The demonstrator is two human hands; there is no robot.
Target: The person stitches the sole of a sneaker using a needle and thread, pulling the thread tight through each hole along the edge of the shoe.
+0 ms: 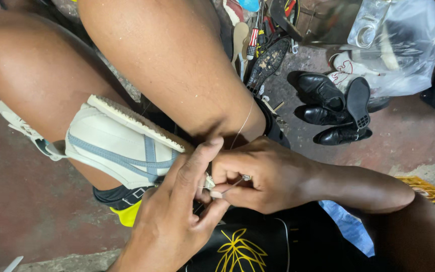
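Hands first: the left hand (pixel 177 211), nearest me, is curled with its thumb up against the heel of the sneaker (pixel 122 146) and its fingers folded under, pinching the edge where the sole meets the upper. Right hand (pixel 263 176), at three o'clock from it, is closed tight on a thin needle (pixel 235 184), with thread (pixel 245 123) running up toward twelve o'clock across the shin. My guess is that a stitch is midway through the sole edge, and the next pull wants a firm grip and a steady shoe.

The sneaker sits clamped between the knees, sole turned up. Its toe is hidden behind the thigh, and the needle tip is lost between the fingers. Farther off, at one o'clock, lie black shoes (pixel 328 108), a plastic bag (pixel 404 45) and a jumble of tools I cannot make out.
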